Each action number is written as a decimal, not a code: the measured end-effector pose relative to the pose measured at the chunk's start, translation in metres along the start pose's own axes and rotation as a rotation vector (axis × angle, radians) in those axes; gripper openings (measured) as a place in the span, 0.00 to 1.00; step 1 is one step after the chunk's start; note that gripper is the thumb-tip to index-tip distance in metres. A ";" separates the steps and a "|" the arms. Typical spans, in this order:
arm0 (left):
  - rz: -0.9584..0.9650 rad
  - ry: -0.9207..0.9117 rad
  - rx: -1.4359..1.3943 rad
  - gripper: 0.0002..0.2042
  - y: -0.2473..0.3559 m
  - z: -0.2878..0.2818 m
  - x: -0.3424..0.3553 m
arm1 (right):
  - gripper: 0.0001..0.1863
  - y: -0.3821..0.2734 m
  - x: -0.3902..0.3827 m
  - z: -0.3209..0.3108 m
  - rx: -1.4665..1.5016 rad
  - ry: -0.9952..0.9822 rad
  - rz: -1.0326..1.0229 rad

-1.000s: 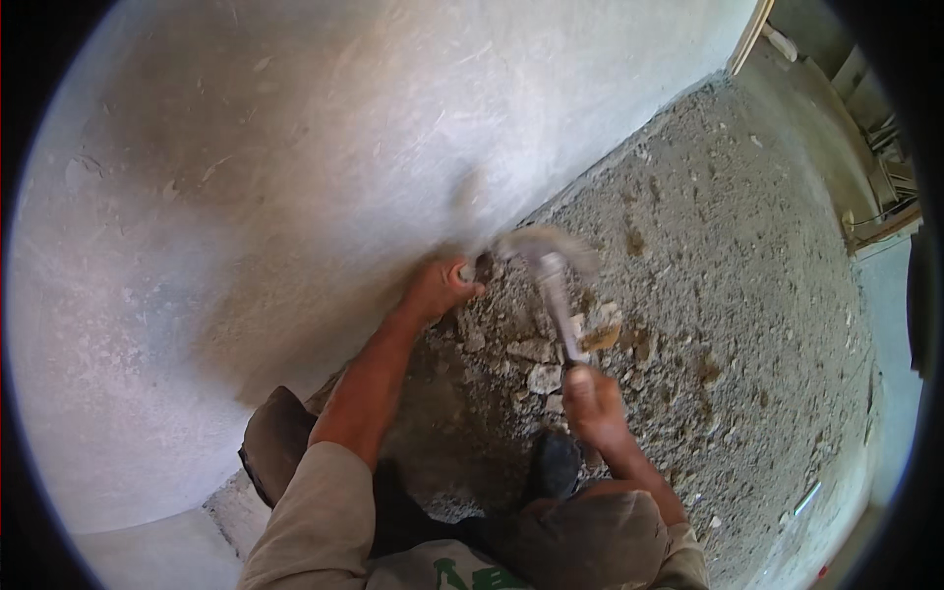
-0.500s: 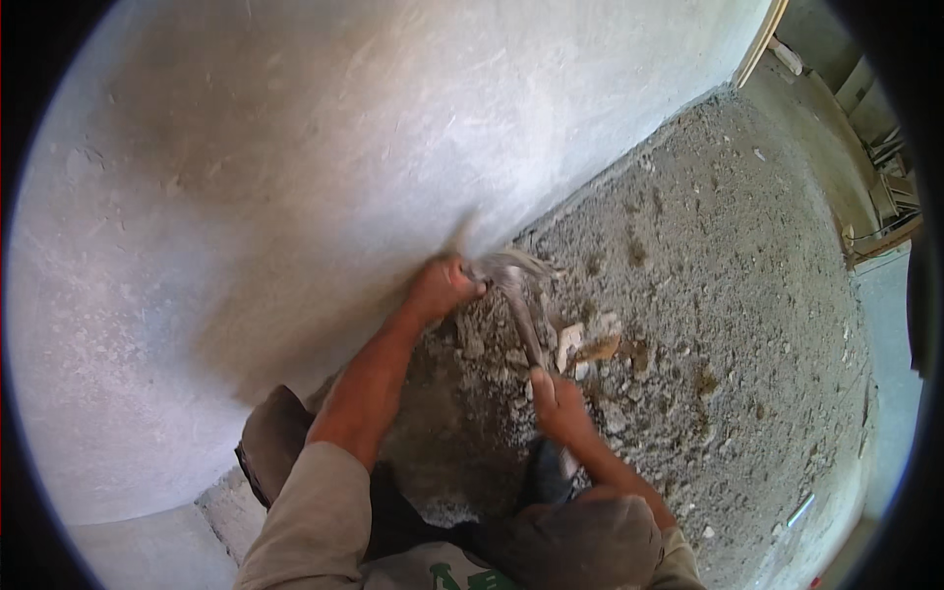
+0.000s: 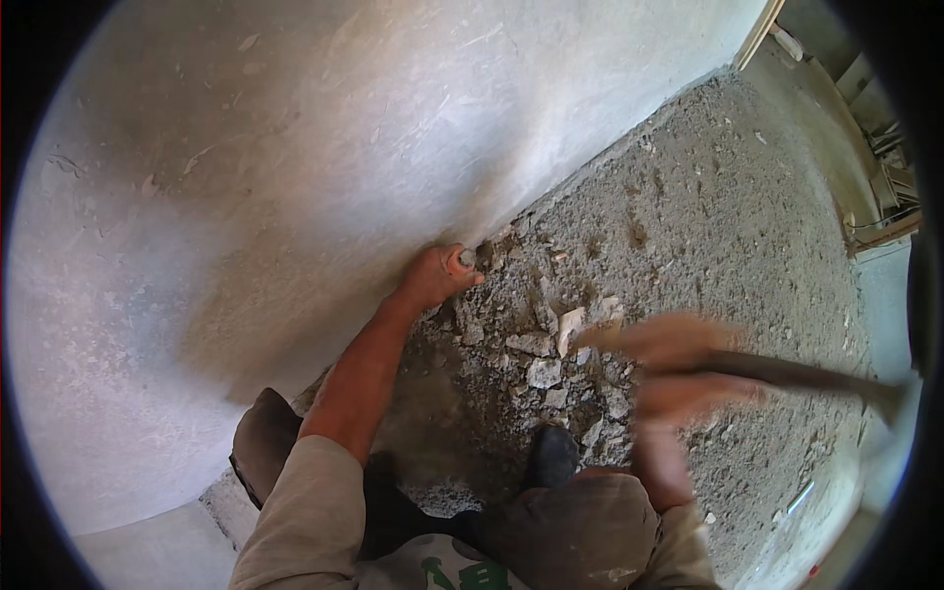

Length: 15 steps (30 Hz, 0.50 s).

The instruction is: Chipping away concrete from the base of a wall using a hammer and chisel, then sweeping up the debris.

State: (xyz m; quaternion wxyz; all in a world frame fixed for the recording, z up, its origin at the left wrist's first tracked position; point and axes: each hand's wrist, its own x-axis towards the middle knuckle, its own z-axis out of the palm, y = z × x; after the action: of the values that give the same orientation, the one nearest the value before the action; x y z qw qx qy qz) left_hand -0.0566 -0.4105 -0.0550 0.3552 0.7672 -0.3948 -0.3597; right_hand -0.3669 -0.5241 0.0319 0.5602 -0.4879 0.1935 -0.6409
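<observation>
My left hand (image 3: 439, 277) is wrapped round a chisel (image 3: 467, 258) at the foot of the plastered wall (image 3: 295, 197). Only the chisel's round struck end shows; my fist and the wall's edge hide the rest. Out to the right, well apart from the chisel, my right hand (image 3: 678, 344) is smeared by motion but closed round the handle of a hammer (image 3: 787, 372). The hammer's head lies blurred toward the far right of the view. Between my hands, broken pieces of mortar and stone (image 3: 544, 373) lie loose on the rough floor.
Rough grey rubble floor (image 3: 708, 216) runs along the wall toward a wooden door frame (image 3: 759, 34). My dark boot (image 3: 551, 457) stands near the debris. A pale stick (image 3: 801, 497) lies at the lower right. Wood pieces (image 3: 897, 187) lean at the far right.
My right hand has swung the hammer from the chisel out to the right, uncovering the chisel's end and the debris. My left hand stays at nearly the same place.
</observation>
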 end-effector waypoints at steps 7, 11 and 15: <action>-0.025 -0.011 0.018 0.13 -0.006 -0.007 -0.020 | 0.22 -0.003 -0.066 0.009 -0.678 -0.636 0.720; -0.028 -0.016 0.022 0.15 -0.007 -0.015 -0.017 | 0.25 -0.059 0.046 0.018 -0.044 -0.336 0.224; -0.012 0.018 -0.022 0.14 -0.023 0.001 0.001 | 0.37 -0.102 0.114 0.042 0.176 -0.131 -0.254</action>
State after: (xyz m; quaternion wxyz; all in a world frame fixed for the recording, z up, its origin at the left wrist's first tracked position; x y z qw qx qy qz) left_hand -0.0490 -0.4016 -0.0748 0.3648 0.7690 -0.3828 -0.3593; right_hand -0.3737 -0.5840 0.1787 0.5267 -0.4985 0.0366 -0.6876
